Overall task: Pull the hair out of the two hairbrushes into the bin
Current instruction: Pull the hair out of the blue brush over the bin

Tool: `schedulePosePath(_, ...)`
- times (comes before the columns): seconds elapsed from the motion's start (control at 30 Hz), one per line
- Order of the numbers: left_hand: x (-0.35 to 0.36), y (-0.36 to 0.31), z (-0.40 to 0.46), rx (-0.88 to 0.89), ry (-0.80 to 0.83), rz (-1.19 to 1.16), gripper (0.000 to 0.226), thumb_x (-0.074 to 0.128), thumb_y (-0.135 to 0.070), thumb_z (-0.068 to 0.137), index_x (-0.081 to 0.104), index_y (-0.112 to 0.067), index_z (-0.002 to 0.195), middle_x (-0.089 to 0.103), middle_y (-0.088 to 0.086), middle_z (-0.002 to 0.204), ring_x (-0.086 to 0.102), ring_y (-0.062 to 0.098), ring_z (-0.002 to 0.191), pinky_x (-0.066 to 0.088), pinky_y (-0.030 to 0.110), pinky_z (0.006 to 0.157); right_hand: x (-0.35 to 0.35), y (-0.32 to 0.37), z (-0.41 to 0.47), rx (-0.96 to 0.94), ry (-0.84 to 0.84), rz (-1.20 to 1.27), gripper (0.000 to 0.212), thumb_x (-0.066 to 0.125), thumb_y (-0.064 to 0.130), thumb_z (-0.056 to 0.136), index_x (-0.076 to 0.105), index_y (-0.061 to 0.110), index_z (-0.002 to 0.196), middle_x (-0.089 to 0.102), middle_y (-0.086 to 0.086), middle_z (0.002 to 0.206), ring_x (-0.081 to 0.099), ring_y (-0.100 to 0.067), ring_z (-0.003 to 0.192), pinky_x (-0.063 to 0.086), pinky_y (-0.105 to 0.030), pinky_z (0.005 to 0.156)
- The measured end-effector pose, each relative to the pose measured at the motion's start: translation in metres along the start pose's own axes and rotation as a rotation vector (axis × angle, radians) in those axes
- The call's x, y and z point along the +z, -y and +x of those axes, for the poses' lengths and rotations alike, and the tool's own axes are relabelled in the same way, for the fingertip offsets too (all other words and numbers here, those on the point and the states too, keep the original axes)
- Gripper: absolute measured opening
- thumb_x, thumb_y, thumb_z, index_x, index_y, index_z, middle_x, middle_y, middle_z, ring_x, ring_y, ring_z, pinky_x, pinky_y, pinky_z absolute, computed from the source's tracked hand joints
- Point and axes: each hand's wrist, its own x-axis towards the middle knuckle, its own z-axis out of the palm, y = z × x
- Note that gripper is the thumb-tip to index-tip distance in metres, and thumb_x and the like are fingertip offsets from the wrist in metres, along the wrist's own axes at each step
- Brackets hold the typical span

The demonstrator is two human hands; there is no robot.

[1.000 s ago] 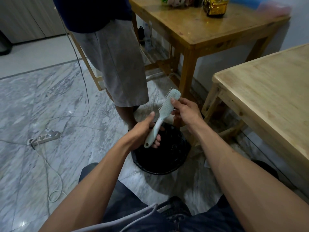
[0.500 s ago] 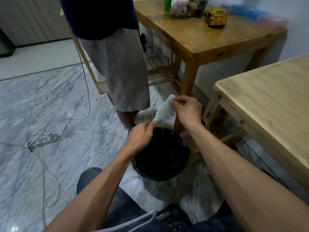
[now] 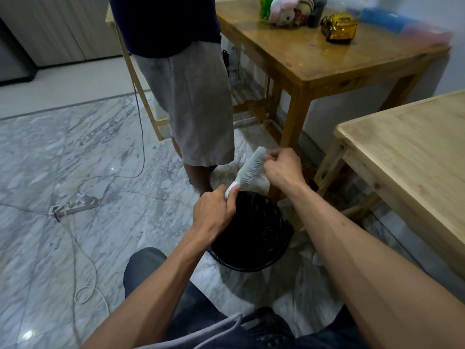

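Note:
A pale mint hairbrush (image 3: 249, 168) is tilted over a black bin (image 3: 251, 233) lined with a black bag on the marble floor. My left hand (image 3: 214, 212) grips the brush's handle, which is mostly hidden in my fist. My right hand (image 3: 281, 168) is at the top of the brush head, thumb and fingers pinched at the bristles there. Whether hair is between those fingers is too small to tell. Only one hairbrush is in view.
A person in grey shorts (image 3: 191, 104) stands just beyond the bin. A pale wooden table (image 3: 412, 157) is on my right, a darker table (image 3: 317, 54) with toys behind it. A power strip (image 3: 75, 205) and cables lie on the floor to the left.
The brush has turned so its bristles face my right hand, and my left hand has shifted its grip on the handle. My right hand moved to pinch at the top bristles.

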Motion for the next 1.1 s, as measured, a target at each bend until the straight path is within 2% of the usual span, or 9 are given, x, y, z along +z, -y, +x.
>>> schedulePosePath(0.13, 0.002, 0.024, 0.003, -0.117, 0.037, -0.042, 0.055, 0.038, -0.059, 0.103, 0.047, -0.020, 0.066, 0.058, 0.004, 0.065, 0.060, 0.031, 0.067, 0.032, 0.035, 0.055, -0.009, -0.007, -0.004, 0.053, -0.025, 0.223, 0.015, 0.062, 0.019, 0.095, 0.076, 0.016, 0.097, 0.075, -0.002, 0.101, 0.070, -0.020, 0.100, 0.056, -0.043, 0.099)
schedulePosePath(0.3, 0.003, 0.030, 0.004, -0.103, 0.004, -0.043, 0.060, 0.036, -0.063, 0.102, 0.066, -0.015, 0.082, 0.068, 0.005, 0.071, 0.063, 0.026, 0.067, 0.043, 0.036, 0.054, -0.014, -0.007, -0.013, 0.051, -0.004, 0.116, 0.018, 0.061, 0.025, 0.095, 0.077, 0.017, 0.093, 0.077, -0.004, 0.098, 0.070, -0.023, 0.099, 0.056, -0.041, 0.096)
schedulePosePath(0.47, -0.007, 0.022, 0.006, -0.092, -0.082, 0.035, 0.057, 0.039, -0.059, 0.103, 0.059, -0.011, 0.078, 0.063, 0.009, 0.068, 0.057, 0.032, 0.062, 0.033, 0.035, 0.052, -0.007, -0.011, -0.022, 0.153, 0.134, -0.178, 0.050, 0.037, 0.033, 0.088, 0.071, 0.013, 0.119, 0.075, -0.015, 0.113, 0.070, -0.035, 0.105, 0.056, -0.048, 0.098)
schedulePosePath(0.57, -0.014, 0.017, 0.005, -0.048, -0.154, 0.082, 0.051, 0.046, -0.054, 0.104, 0.059, -0.010, 0.080, 0.054, 0.004, 0.061, 0.046, 0.024, 0.052, 0.023, 0.031, 0.046, -0.004, -0.018, -0.019, 0.120, 0.198, -0.278, 0.049, 0.036, 0.037, 0.098, 0.072, 0.008, 0.115, 0.074, -0.017, 0.114, 0.069, -0.037, 0.106, 0.054, -0.046, 0.099)
schedulePosePath(0.63, -0.016, 0.016, 0.005, -0.006, -0.194, 0.102, 0.048, 0.050, -0.050, 0.103, 0.058, -0.010, 0.079, 0.047, 0.000, 0.055, 0.038, 0.016, 0.043, 0.018, 0.026, 0.043, -0.002, -0.020, -0.019, 0.126, 0.196, -0.156, 0.041, 0.049, 0.044, 0.100, 0.074, 0.012, 0.107, 0.076, -0.011, 0.104, 0.072, -0.031, 0.099, 0.057, -0.047, 0.096)
schedulePosePath(0.7, -0.017, 0.016, 0.006, 0.022, -0.207, 0.106, 0.046, 0.052, -0.049, 0.103, 0.059, -0.010, 0.079, 0.045, -0.002, 0.054, 0.032, 0.009, 0.040, 0.018, 0.024, 0.043, 0.000, -0.023, -0.016, 0.091, 0.230, -0.020, 0.021, 0.072, 0.031, 0.093, 0.069, 0.018, 0.109, 0.072, 0.000, 0.103, 0.071, -0.024, 0.102, 0.060, -0.046, 0.095)
schedulePosePath(0.83, -0.017, 0.014, 0.006, 0.051, -0.217, 0.107, 0.046, 0.052, -0.050, 0.103, 0.060, -0.010, 0.080, 0.051, 0.000, 0.055, 0.042, 0.018, 0.043, 0.021, 0.024, 0.042, 0.001, -0.018, -0.012, 0.075, 0.336, 0.311, 0.050, 0.074, 0.026, 0.095, 0.055, 0.016, 0.140, 0.065, -0.002, 0.121, 0.073, -0.017, 0.095, 0.063, -0.032, 0.078)
schedulePosePath(0.97, -0.014, 0.009, 0.004, 0.035, -0.173, 0.045, 0.047, 0.051, -0.051, 0.102, 0.059, -0.012, 0.080, 0.055, 0.000, 0.059, 0.048, 0.021, 0.048, 0.025, 0.026, 0.042, 0.002, -0.016, -0.009, 0.054, 0.271, 0.412, 0.001, 0.074, 0.021, 0.095, 0.073, 0.021, 0.094, 0.077, -0.002, 0.095, 0.072, -0.013, 0.077, 0.062, -0.024, 0.068)
schedulePosePath(1.1, -0.021, 0.003, 0.009, -0.144, -0.028, -0.270, 0.056, 0.049, -0.058, 0.101, 0.065, -0.009, 0.079, 0.061, 0.002, 0.061, 0.057, 0.018, 0.053, 0.041, 0.035, 0.051, -0.002, -0.020, -0.005, 0.095, 0.149, 0.410, 0.018, 0.067, 0.014, 0.098, 0.075, 0.020, 0.083, 0.078, -0.002, 0.086, 0.069, -0.010, 0.070, 0.057, -0.022, 0.067)
